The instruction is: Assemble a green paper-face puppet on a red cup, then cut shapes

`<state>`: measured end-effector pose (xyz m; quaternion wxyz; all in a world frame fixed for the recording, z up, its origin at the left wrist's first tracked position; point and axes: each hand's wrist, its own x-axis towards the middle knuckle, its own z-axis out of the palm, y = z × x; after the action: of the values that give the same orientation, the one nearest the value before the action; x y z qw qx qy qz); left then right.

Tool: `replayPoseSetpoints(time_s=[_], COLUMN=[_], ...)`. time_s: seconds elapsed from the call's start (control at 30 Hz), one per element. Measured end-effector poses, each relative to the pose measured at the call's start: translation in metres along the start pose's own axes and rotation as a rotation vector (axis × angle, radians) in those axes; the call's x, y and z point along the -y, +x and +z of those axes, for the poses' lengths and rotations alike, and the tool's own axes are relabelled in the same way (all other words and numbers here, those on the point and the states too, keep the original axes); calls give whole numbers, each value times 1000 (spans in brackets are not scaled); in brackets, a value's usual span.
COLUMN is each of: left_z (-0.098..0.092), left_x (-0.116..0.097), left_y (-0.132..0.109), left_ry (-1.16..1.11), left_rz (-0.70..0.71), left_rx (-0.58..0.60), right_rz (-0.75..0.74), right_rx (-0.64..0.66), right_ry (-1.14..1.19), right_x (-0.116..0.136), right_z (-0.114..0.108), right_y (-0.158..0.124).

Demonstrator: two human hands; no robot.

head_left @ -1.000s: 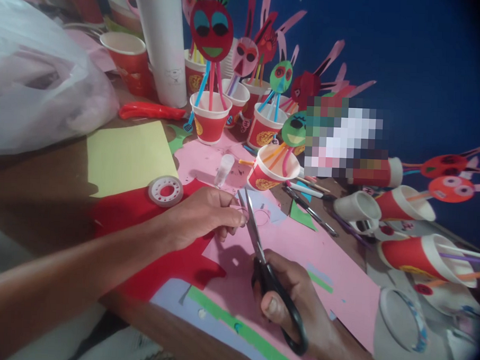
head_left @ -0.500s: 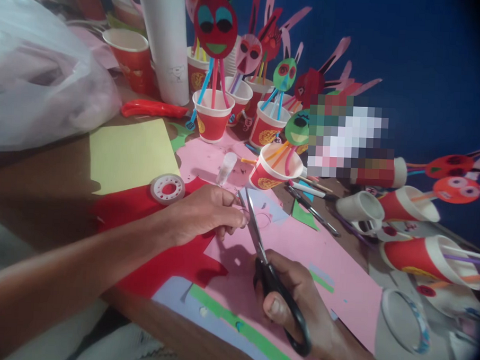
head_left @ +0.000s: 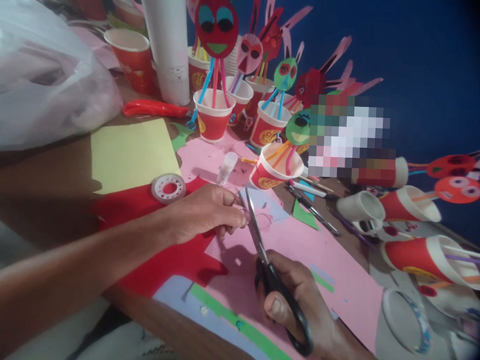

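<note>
The left hand (head_left: 214, 213) has its thumb and fingers pinched together on a small piece of pink paper (head_left: 264, 221), which juts out from the fingertips and bears thin curved outlines. The right hand (head_left: 302, 302) is closed around the black handles of a pair of scissors (head_left: 273, 281), thumb through one loop; the blades point up toward the left fingertips and stand slightly parted just beside them, though whether they bite into the piece cannot be told. Beneath both hands lies a large pink sheet (head_left: 335, 264), and under the left wrist a red sheet (head_left: 176, 270). Just above that wrist rests a white tape roll (head_left: 157, 188), near a yellow sheet (head_left: 132, 156). Beyond the left hand's fingers stands a clear tube (head_left: 226, 169), with a red paper cup (head_left: 267, 177) just right of it holding a green paper face (head_left: 297, 128) on straws. A green strip (head_left: 253, 332) lies below the right hand, and pens (head_left: 315, 211) and a whitish mug (head_left: 358, 209) lie farther off past it on the surface (head_left: 57, 185).
</note>
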<state>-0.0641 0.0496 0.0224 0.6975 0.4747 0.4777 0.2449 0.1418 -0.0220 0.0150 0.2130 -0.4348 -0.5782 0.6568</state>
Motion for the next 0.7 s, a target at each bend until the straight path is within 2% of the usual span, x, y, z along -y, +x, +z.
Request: replayPoseSetpoints(time_s=[0.7], left_z=[-3], left_x=[5], left_y=[-1], left_ry=[-20], left_rz=[16], left_rx=[31], right_rz=[4], right_rx=[6], right_ry=[30], right_x=[-2], right_z=[-1], right_y=[0])
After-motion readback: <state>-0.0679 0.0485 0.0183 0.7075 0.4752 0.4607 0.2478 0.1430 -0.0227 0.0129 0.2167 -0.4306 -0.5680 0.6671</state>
